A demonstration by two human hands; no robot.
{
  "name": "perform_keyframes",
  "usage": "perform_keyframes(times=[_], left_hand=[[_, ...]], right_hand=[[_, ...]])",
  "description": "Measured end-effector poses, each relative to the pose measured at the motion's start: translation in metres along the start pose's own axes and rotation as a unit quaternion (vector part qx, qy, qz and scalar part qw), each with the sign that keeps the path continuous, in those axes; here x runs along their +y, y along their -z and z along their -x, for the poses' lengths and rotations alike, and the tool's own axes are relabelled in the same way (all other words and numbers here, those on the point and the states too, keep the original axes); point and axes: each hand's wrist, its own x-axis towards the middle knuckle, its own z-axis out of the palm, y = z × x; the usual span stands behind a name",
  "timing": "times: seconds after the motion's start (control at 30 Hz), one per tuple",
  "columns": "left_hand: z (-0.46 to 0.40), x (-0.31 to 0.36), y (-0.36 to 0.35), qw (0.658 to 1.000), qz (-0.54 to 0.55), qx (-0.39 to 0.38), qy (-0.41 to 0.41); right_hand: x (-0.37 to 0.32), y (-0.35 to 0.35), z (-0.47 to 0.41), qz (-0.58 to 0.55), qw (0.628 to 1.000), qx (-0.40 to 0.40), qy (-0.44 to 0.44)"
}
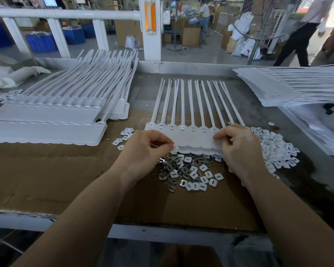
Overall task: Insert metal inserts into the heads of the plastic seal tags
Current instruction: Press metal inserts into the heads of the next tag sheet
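1. Cardboard (52, 182) lines the near half of the metal worktable (258, 112) in the head view; bare cardboard lies open at 7 o'clock of our hands, and the table's near edge runs across the bottom of the picture.

2. Toward 10 o'clock we see a stack of white seal tag strips (52, 120) with their tails fanned away from us, and at 2 o'clock another stack (289, 89) lying crosswise near the table's right edge. A raised metal lip closes the far side of the table.

3. No bins stand on the table. Loose parts lie in heaps: metal inserts (172, 166) mixed with white plastic caps (202, 176) just below the hands at 6 o'clock, a larger pile of white caps (278, 149) at 3 o'clock, and a few caps (123, 135) at 9 o'clock.

4. Between our hands sits the working strip of seal tags (193, 137), heads in a row toward us, tails pointing to 12 o'clock.

5. Our left hand (143, 151) has its fingers curled, thumb and forefinger pinching a small white piece at the strip's near left corner; we cannot tell whether it is a cap or the strip's edge.

6. Our right hand (237, 147) is curled too, fingertips gripping the strip's right end.
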Motion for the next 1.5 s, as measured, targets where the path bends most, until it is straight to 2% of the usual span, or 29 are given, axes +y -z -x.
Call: perform_keyframes(times=[0.17,0.43,0.63,0.77,0.9,1.0,1.13,1.27,1.33,1.43,1.5], left_hand=[[-0.001,0.001,-0.002,0.998,0.053,-0.013,0.037],[-0.002,0.002,-0.004,0.995,0.082,-0.038,0.045],[-0.007,0.005,-0.011,0.96,0.244,-0.054,0.129],[-0.007,0.009,-0.017,0.981,0.128,-0.121,0.078],[-0.009,0.018,-0.031,0.989,-0.052,-0.136,-0.007],[-0.009,0.026,-0.039,0.97,-0.177,-0.152,-0.062],[-0.011,0.036,-0.048,0.92,-0.295,-0.22,-0.131],[-0.015,0.037,-0.05,0.891,-0.339,-0.251,-0.169],[-0.016,0.035,-0.05,0.889,-0.339,-0.251,-0.176],[-0.016,0.031,-0.049,0.904,-0.31,-0.236,-0.176],[-0.015,0.027,-0.045,0.937,-0.238,-0.205,-0.153]], right_hand=[[0.0,0.001,0.0,-0.003,1.0,-0.006,-0.004],[-0.001,0.001,0.0,-0.006,1.0,-0.009,-0.008],[-0.001,0.001,0.0,-0.007,1.0,-0.01,-0.008],[-0.002,0.001,-0.001,-0.008,1.0,-0.009,-0.004],[0.0,0.002,-0.001,-0.002,1.0,-0.012,-0.006],[-0.001,0.001,-0.001,-0.008,1.0,-0.009,-0.013],[-0.001,0.001,0.0,-0.017,1.0,-0.006,-0.005],[-0.002,0.002,-0.001,-0.026,1.0,-0.004,-0.002],[-0.002,0.002,-0.001,-0.023,1.0,-0.005,-0.001],[-0.001,0.002,-0.001,-0.025,1.0,-0.008,-0.001],[-0.001,0.002,-0.001,-0.027,1.0,-0.007,-0.003]])
